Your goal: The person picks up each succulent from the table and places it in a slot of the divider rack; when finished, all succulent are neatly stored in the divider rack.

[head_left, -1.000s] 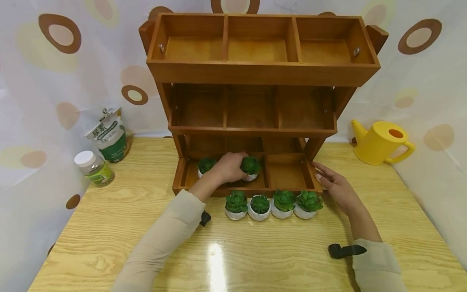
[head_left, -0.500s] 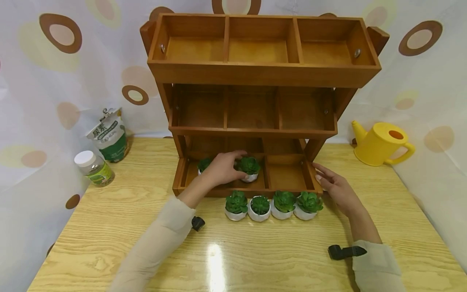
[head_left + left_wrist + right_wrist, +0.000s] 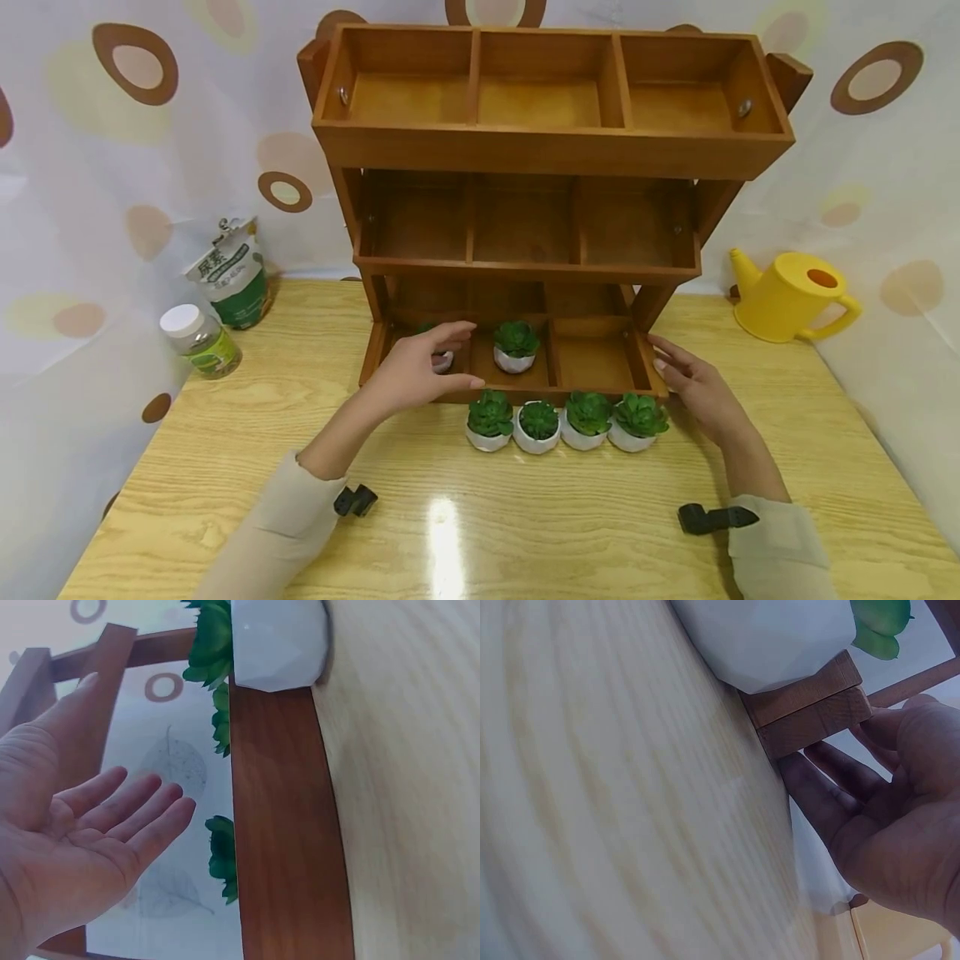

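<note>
A potted succulent with a white faceted pot sits in the middle compartment of the wooden shelf's bottom tier. My left hand hovers before the left compartment, thumb and fingers spread, nothing between them. Behind its fingers a second white pot is mostly hidden. In the left wrist view the palm of my left hand faces up beside the brown front board. My right hand touches the bottom tier's right end. The right wrist view has its fingertips against that wooden end.
Several potted succulents stand in a row along the shelf's front. A yellow watering can is at the right. At the left stand a white-and-green bag and a white-lidded jar.
My left hand has let go of the succulent in the middle compartment and drawn back to the left. The succulent stays there. My right hand keeps its place at the shelf's end.
</note>
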Action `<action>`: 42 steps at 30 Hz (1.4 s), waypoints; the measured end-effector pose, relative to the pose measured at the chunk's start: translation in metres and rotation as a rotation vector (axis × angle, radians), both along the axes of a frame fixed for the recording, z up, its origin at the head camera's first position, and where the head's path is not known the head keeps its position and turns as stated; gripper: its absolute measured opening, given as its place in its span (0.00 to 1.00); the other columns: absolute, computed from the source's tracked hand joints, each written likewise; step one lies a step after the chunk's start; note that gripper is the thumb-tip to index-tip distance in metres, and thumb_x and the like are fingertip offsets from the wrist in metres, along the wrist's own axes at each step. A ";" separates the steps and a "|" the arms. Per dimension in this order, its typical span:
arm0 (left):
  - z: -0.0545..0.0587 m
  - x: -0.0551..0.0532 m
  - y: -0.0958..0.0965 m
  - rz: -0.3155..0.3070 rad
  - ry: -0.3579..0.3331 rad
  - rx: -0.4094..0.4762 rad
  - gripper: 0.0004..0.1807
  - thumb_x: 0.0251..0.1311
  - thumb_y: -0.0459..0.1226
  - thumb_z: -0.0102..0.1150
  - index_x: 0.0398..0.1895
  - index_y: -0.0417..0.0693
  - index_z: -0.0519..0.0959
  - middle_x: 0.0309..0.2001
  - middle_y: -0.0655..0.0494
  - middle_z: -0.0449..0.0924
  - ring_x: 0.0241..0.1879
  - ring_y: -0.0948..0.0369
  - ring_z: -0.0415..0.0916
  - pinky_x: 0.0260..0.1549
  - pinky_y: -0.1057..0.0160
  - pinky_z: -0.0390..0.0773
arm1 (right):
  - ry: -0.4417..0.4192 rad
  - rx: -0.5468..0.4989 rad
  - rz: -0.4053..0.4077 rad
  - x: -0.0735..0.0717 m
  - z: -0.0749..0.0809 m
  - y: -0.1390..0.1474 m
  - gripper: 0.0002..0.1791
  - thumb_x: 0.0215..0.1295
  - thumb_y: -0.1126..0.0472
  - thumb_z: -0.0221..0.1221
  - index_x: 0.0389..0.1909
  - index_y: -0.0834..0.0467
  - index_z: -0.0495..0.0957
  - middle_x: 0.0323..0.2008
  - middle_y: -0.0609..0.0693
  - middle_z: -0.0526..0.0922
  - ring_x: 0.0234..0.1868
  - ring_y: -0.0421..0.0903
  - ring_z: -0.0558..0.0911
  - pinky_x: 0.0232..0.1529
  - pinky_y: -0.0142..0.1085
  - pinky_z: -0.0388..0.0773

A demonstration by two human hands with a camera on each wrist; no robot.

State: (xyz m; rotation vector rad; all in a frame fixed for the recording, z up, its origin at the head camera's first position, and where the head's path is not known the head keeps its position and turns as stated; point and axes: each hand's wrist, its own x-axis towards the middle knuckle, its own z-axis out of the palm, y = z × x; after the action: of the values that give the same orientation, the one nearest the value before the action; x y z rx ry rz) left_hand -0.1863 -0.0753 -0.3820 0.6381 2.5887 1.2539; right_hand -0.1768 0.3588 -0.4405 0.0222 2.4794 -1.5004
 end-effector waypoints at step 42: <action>-0.047 0.042 -0.013 -0.058 -0.165 -0.060 0.35 0.60 0.49 0.71 0.70 0.50 0.73 0.63 0.51 0.81 0.59 0.52 0.81 0.57 0.52 0.81 | 0.023 -0.061 0.004 0.001 -0.003 0.001 0.33 0.82 0.46 0.42 0.82 0.47 0.48 0.79 0.63 0.54 0.64 0.36 0.75 0.53 0.20 0.76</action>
State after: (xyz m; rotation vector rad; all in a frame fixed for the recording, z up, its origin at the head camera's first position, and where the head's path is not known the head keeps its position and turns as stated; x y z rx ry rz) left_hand -0.1445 -0.0881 -0.4286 0.5685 2.4454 1.1556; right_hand -0.1763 0.3595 -0.4437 -0.0112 2.4481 -1.5826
